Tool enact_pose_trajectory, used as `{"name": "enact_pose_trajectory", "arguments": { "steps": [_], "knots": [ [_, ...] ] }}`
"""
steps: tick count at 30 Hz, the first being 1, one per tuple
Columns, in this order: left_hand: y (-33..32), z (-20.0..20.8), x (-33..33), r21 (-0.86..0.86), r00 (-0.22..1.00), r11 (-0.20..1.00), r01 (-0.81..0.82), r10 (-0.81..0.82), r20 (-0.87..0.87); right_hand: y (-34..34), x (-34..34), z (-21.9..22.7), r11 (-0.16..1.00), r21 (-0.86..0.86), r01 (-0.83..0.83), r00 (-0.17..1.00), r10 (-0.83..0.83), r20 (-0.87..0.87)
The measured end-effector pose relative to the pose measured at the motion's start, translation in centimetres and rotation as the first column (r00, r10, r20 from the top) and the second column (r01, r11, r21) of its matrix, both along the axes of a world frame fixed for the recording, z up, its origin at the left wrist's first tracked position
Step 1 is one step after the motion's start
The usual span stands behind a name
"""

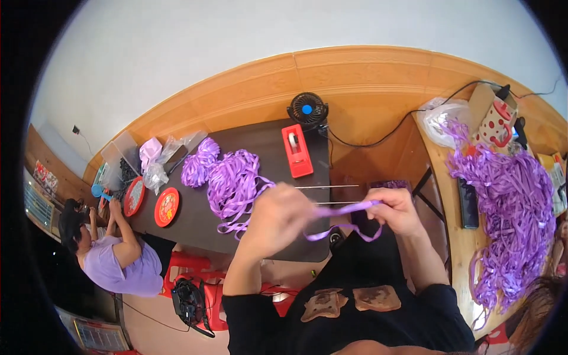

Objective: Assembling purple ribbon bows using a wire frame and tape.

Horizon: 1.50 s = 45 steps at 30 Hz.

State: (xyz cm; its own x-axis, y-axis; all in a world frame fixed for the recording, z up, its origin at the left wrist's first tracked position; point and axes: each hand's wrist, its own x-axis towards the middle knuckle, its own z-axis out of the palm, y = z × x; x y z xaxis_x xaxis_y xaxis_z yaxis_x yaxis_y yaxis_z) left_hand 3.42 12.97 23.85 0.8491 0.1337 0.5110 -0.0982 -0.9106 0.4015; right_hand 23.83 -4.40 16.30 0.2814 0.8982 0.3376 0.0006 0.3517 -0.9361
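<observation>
A narrow purple ribbon stretches between my hands, and a loose loop of it hangs below. My right hand pinches the ribbon between thumb and fingers. My left hand is curled and closed where the ribbon's other part runs in; motion blurs its fingers. Behind the ribbon, two thin metal rods stick out past the dark table's right edge. Close to my left hand lies a heap of purple ribbon, with a smaller purple bundle beside it.
On the dark table are a red tape dispenser, a black fan and red plates. A wooden table at right bears a large purple ribbon pile and a dark phone. A co-worker sits at left.
</observation>
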Motion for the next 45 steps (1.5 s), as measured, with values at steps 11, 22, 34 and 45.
{"name": "enact_pose_trajectory", "arguments": {
  "steps": [11, 22, 34, 45],
  "knots": [
    [-6.1, -7.5, 7.4, -0.795, 0.934, 0.589, 0.147, -0.348, -0.085, -3.5, 0.5, 1.8, 0.978, -0.103, 0.184, 0.608, -0.031, 0.793],
    [-7.1, -10.0, 8.3, -0.814, 0.931, 0.576, 0.075, -0.334, -0.151, -5.0, 1.6, 0.3, 0.959, -0.166, 0.232, 0.723, -0.056, 0.688],
    [-6.9, -11.5, 7.7, -0.785, 0.891, 0.606, 0.129, -0.418, -0.176, -5.2, 2.3, -0.2, 0.980, -0.006, 0.200, 0.608, -0.119, 0.785],
    [-6.5, -11.7, 6.4, -0.990, 0.856, -0.121, -0.073, -0.518, 0.000, -4.8, 0.9, -3.7, 0.961, 0.056, 0.271, 0.761, -0.250, 0.598]
  ]
}}
